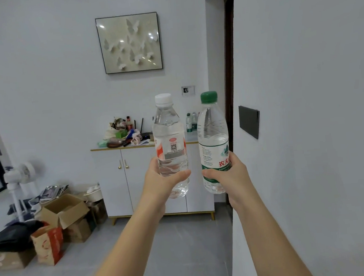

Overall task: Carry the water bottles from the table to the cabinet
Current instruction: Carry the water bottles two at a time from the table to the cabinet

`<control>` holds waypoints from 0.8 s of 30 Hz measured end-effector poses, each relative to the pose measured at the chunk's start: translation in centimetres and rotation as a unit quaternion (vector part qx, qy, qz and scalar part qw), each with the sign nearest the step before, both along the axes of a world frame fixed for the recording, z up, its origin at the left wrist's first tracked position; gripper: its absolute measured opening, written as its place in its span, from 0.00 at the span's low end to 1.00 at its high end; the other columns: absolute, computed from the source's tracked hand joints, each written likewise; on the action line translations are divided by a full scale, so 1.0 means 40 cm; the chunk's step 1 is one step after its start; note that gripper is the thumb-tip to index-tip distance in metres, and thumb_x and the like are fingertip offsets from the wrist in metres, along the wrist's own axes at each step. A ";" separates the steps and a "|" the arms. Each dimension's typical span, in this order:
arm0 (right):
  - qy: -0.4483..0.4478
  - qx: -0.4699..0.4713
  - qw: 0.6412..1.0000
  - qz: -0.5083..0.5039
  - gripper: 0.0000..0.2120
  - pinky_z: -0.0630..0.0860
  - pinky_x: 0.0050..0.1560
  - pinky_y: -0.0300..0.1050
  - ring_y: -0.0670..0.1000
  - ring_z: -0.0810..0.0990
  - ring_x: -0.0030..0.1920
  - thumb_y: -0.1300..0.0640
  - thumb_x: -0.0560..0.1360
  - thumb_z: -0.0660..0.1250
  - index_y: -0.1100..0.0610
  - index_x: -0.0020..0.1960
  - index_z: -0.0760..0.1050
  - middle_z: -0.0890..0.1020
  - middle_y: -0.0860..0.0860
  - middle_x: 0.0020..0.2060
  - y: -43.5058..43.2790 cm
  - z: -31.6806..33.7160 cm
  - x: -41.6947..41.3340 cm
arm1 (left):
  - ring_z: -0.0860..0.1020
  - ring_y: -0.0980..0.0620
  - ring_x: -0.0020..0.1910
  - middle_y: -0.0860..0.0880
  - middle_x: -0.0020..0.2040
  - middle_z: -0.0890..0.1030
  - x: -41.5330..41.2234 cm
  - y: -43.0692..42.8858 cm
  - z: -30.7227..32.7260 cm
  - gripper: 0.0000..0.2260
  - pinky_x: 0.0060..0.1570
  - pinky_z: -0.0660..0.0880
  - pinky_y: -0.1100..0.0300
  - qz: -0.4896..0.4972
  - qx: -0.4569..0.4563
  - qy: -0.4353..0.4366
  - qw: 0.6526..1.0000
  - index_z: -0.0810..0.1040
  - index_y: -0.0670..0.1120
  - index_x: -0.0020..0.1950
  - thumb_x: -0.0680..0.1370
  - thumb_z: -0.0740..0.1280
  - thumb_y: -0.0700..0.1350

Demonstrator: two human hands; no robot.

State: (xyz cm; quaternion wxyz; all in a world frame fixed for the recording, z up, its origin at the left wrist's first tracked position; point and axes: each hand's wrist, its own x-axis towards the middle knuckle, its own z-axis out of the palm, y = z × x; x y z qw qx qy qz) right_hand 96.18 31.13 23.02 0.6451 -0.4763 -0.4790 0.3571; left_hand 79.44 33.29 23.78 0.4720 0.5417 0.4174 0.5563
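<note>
My left hand (161,179) grips the lower half of a clear water bottle with a white cap and red label (169,138), held upright in front of me. My right hand (229,173) grips a second upright water bottle with a green cap and green label (212,135). Both arms are stretched out toward a white cabinet (136,176) with gold knobs against the far wall. Two more green-capped bottles (191,122) stand at the right end of the cabinet top, partly hidden behind the bottles I hold.
The cabinet top's left half holds a clutter of small items and a router (123,133). Cardboard boxes and paper bags (61,221) and a white standing fan (19,185) crowd the floor at left. A wall corner (231,112) juts out at right. Grey floor tiles (181,246) lead ahead.
</note>
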 end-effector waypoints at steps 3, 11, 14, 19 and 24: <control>-0.003 0.022 0.999 -0.036 0.27 0.74 0.41 0.34 0.42 0.78 0.49 0.69 0.67 0.76 0.47 0.58 0.72 0.80 0.42 0.48 0.217 -0.002 -0.011 | 0.81 0.49 0.54 0.50 0.53 0.83 -0.010 0.253 -0.007 0.25 0.59 0.76 0.42 -0.050 0.022 0.002 0.998 0.75 0.53 0.59 0.66 0.79 0.38; 0.016 0.018 0.998 -0.058 0.26 0.76 0.46 0.38 0.44 0.79 0.52 0.69 0.66 0.76 0.45 0.54 0.73 0.81 0.43 0.49 0.429 0.032 -0.020 | 0.81 0.53 0.52 0.52 0.52 0.83 -0.028 0.505 0.039 0.28 0.50 0.76 0.53 -0.073 0.040 -0.022 0.996 0.75 0.54 0.62 0.67 0.78 0.35; 0.022 0.020 0.997 -0.074 0.26 0.76 0.46 0.38 0.43 0.79 0.49 0.71 0.67 0.75 0.47 0.56 0.72 0.80 0.43 0.48 0.509 0.033 -0.022 | 0.81 0.53 0.52 0.52 0.53 0.83 -0.027 0.605 0.041 0.30 0.52 0.76 0.53 -0.091 0.047 -0.017 0.995 0.74 0.54 0.64 0.67 0.78 0.36; 0.021 0.007 0.995 -0.094 0.26 0.78 0.55 0.48 0.48 0.80 0.54 0.71 0.67 0.75 0.48 0.57 0.74 0.82 0.46 0.51 0.624 0.021 0.001 | 0.80 0.50 0.55 0.51 0.54 0.83 -0.009 0.748 0.015 0.28 0.56 0.77 0.46 -0.091 0.032 -0.018 0.995 0.75 0.53 0.63 0.67 0.79 0.38; 0.020 0.001 0.996 -0.089 0.26 0.78 0.59 0.52 0.50 0.81 0.56 0.70 0.67 0.76 0.48 0.57 0.74 0.83 0.48 0.53 0.750 0.003 0.049 | 0.81 0.50 0.55 0.51 0.55 0.83 0.035 0.876 -0.004 0.29 0.59 0.76 0.43 -0.091 0.025 -0.022 0.995 0.75 0.53 0.63 0.66 0.79 0.40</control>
